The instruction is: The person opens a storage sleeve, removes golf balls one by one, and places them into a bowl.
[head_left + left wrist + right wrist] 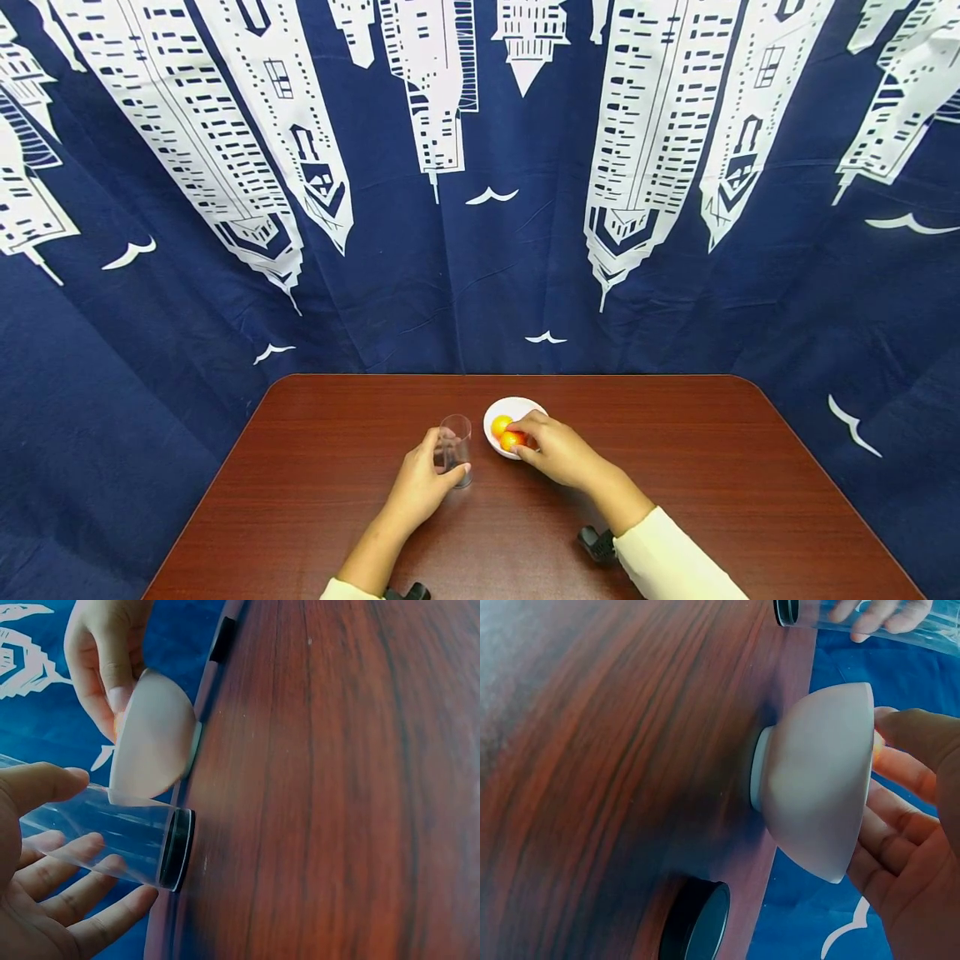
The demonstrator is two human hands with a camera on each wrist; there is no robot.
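In the head view, a clear cylindrical container [455, 450] stands upright on the table. My left hand [417, 486] holds it from the left, thumb in front and fingers behind. Its black base [177, 850] shows in the left wrist view. To its right sits a white bowl [516, 407] with two small orange-yellow balls, one farther back [501, 426]. My right hand [558, 450] reaches over the bowl's right rim and pinches the nearer ball [511, 442] between thumb and fingers. Both wrist views show the bowl from outside, its wall mostly hiding the balls.
A black round lid-like disc [696, 922] lies on the table beside the bowl; my right arm hides it in the head view. The brown wooden table [337, 417] ends at the back against a blue cloth [480, 275] with white printed buildings.
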